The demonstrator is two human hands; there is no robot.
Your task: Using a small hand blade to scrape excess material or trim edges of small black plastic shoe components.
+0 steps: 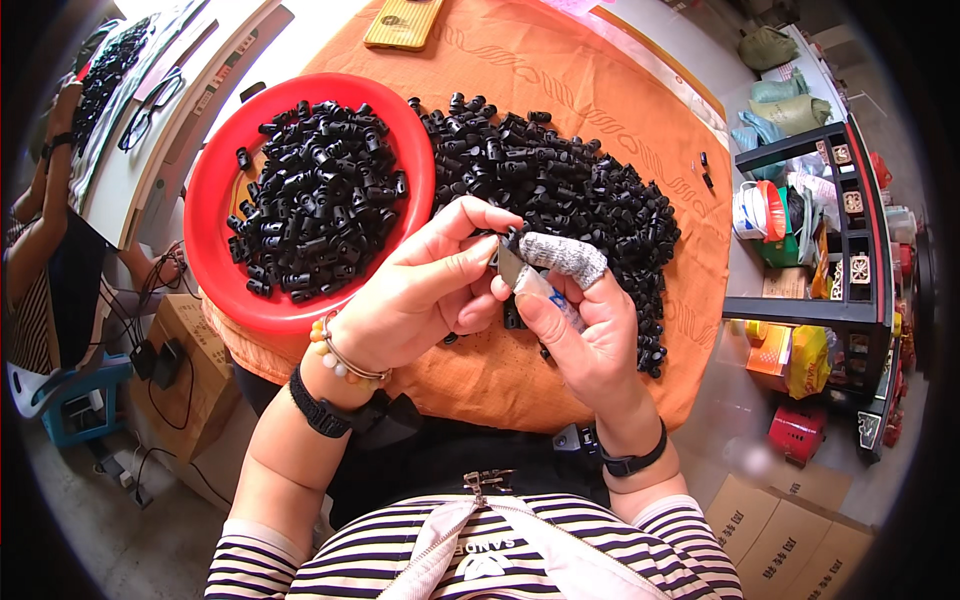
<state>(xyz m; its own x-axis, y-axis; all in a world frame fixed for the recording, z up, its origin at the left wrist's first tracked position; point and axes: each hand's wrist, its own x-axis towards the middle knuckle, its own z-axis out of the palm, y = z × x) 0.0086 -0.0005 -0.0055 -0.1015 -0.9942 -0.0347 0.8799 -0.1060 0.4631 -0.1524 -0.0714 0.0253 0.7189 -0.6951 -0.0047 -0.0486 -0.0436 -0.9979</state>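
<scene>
My left hand [430,280] pinches a small black plastic part [508,238] between thumb and index finger, mostly hidden by the fingers. My right hand [590,330] is closed on a small knife [512,268] with a white wrapped handle; its short blade lies against the black part. A grey knitted finger sleeve [565,254] covers the right index finger. Just beyond both hands spreads a large heap of similar black parts [570,190]. To the left, a round red tray [212,265] holds many more of them.
An orange cloth [640,115] covers the table. A yellow ribbed phone-like object [404,22] lies at the far edge. Black shelving [800,308] with bags stands right, cartons [780,540] below it. Another person's arm [58,170] works at a white table on the left, above a blue stool [85,405].
</scene>
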